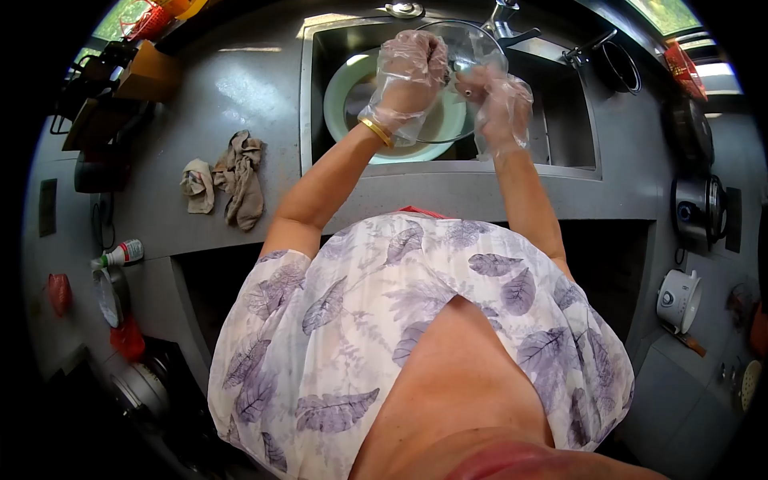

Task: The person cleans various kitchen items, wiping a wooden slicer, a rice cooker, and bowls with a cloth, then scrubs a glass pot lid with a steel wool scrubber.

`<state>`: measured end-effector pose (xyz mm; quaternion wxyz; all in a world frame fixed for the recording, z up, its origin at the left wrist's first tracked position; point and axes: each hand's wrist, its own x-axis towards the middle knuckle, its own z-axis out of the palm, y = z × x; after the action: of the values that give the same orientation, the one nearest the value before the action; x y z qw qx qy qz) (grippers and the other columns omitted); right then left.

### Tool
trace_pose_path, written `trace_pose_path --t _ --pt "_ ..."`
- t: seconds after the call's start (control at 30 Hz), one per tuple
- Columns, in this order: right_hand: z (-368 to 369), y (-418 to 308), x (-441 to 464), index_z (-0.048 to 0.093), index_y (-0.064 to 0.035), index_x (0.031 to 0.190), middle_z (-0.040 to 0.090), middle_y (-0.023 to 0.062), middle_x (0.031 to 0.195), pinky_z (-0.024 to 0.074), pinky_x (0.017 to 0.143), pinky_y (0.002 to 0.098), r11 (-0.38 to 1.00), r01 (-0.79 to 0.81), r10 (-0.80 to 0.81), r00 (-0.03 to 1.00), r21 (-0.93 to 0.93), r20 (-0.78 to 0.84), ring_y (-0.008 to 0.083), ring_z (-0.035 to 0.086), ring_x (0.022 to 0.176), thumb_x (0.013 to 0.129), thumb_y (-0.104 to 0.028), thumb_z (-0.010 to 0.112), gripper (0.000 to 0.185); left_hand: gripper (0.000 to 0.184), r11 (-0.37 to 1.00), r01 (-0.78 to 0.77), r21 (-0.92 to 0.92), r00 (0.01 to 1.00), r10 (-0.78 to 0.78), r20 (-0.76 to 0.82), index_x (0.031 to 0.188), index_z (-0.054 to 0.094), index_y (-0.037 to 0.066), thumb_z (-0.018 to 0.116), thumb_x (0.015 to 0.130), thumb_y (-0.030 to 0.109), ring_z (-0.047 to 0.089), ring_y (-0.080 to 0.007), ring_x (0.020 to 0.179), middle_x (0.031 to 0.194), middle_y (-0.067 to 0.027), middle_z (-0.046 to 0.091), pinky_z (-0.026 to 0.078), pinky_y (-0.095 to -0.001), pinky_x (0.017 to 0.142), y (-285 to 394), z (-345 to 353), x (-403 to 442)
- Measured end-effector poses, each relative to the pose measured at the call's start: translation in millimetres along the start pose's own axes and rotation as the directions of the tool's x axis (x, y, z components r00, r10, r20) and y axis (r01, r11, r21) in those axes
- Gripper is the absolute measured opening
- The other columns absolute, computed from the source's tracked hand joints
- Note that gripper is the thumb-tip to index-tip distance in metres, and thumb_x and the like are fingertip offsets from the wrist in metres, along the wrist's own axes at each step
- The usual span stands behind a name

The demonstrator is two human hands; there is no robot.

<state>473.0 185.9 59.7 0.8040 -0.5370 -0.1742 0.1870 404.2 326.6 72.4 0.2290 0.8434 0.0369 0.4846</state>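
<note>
Both of my hands wear clear plastic gloves and are raised over a pale green basin (334, 100) in the metal sink (306, 120). A round, see-through glass lid (472, 48) with a thin rim is tilted between them. My right hand (500, 104) grips the lid, its fingers bent near the middle of the glass. Against the lid's left part, my left hand (410, 76) is closed, with a gold bangle at its wrist. Whatever is in its fingers is hidden by the glove and glare. Cloudy liquid appears in the basin.
A faucet (504, 20) stands behind the sink. Crumpled rags (240, 180) lie on the counter to the left. A dark pan (618, 68) is at the back right, with a cooker (698, 208) and a white pot (678, 300) farther right. A white bottle (122, 253) lies at left.
</note>
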Motion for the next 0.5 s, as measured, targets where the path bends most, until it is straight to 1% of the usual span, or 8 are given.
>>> trace_pose_path --t 0.07,0.13,0.17,0.27,0.3,0.33,0.4,0.5 --pt "-6.6 7.1 -2.4 0.067 0.0058 0.079 0.067 0.0133 0.073 0.0513 0.059 0.0291 0.906 0.255 -0.213 0.964 -0.337 0.157 0.0205 0.063 0.062 0.083 -0.013 0.058 0.021 0.014 0.999 0.044 -0.008 0.999 -0.044 -0.013 0.085 0.056 0.003 0.055 0.086 0.017 0.057 -0.0353 0.076 0.081 -0.0184 0.059 0.044 -0.0420 0.066 -18.8 7.7 -6.4" --pt "-4.8 14.6 0.4 0.064 0.0087 0.082 0.066 0.0152 0.078 0.0517 0.065 0.0311 0.996 0.066 -0.063 0.996 -0.056 0.056 0.0220 0.063 0.068 0.084 -0.010 0.055 0.021 0.015 0.983 0.179 -0.027 0.984 -0.179 0.005 0.085 0.055 0.003 0.055 0.086 0.017 0.056 -0.0353 0.077 0.082 -0.0185 0.058 0.044 -0.0415 0.067 -25.8 7.0 -4.5" --pt "-3.3 16.7 1.5 0.063 0.0102 0.083 0.066 0.0161 0.080 0.0519 0.068 0.0321 0.995 -0.028 0.026 0.999 0.093 0.025 0.0228 0.063 0.071 0.085 -0.008 0.053 0.021 0.017 0.949 0.309 -0.071 0.948 -0.300 0.110 0.083 0.054 0.002 0.056 0.086 0.018 0.055 -0.0345 0.074 0.079 -0.0179 0.056 0.044 -0.0410 0.067 -30.2 1.4 -5.5" --pt "1.4 10.7 -2.0 0.063 0.0104 0.084 0.066 0.0131 0.076 0.0516 0.066 0.0304 0.991 -0.078 0.089 0.990 0.105 -0.113 0.0205 0.063 0.068 0.083 -0.006 0.055 0.018 0.021 0.882 0.314 -0.352 0.942 -0.335 0.003 0.088 0.053 -0.001 0.051 0.091 0.020 0.052 -0.0239 0.075 0.082 -0.0160 0.054 0.042 -0.0361 0.070 -11.3 4.4 -19.6" --pt "3.1 8.9 3.1 0.063 0.0103 0.085 0.066 0.0128 0.077 0.0514 0.066 0.0299 0.991 -0.063 0.078 0.989 0.120 -0.124 0.0203 0.063 0.068 0.082 -0.006 0.055 0.018 0.018 0.974 0.227 -0.002 0.972 -0.227 -0.064 0.086 0.051 -0.001 0.050 0.091 0.016 0.050 -0.0238 0.077 0.080 -0.0149 0.053 0.041 -0.0361 0.072 -7.6 7.8 -23.6" --pt "3.3 9.9 4.6 0.063 0.0103 0.085 0.066 0.0125 0.077 0.0513 0.066 0.0294 0.990 -0.060 0.078 0.988 0.129 -0.136 0.0201 0.063 0.068 0.082 -0.006 0.055 0.018 0.015 0.988 0.063 0.143 0.987 -0.040 -0.159 0.086 0.049 0.000 0.049 0.091 0.014 0.050 -0.0226 0.071 0.078 -0.0135 0.052 0.041 -0.0362 0.066 -5.1 13.6 -25.4" --pt "-0.4 15.7 -2.4 0.064 0.0087 0.084 0.067 0.0118 0.077 0.0510 0.065 0.0287 0.995 -0.057 0.066 0.990 0.080 -0.122 0.0192 0.063 0.067 0.082 -0.006 0.056 0.017 0.014 0.982 -0.018 0.188 0.983 0.053 -0.178 0.087 0.050 0.001 0.047 0.092 0.013 0.050 -0.0242 0.070 0.079 -0.0135 0.052 0.041 -0.0364 0.065 -0.5 11.4 -29.5" --pt "-4.2 18.3 -9.6 0.067 0.0041 0.078 0.067 0.0102 0.075 0.0498 0.064 0.0275 1.000 -0.012 0.010 0.997 -0.022 -0.071 0.0172 0.062 0.066 0.082 -0.007 0.056 0.016 0.015 0.912 0.409 0.027 0.907 -0.410 0.093 0.085 0.051 0.001 0.045 0.093 0.013 0.050 -0.0275 0.072 0.080 -0.0146 0.053 0.041 -0.0373 0.066 -42.7 17.0 -28.9"
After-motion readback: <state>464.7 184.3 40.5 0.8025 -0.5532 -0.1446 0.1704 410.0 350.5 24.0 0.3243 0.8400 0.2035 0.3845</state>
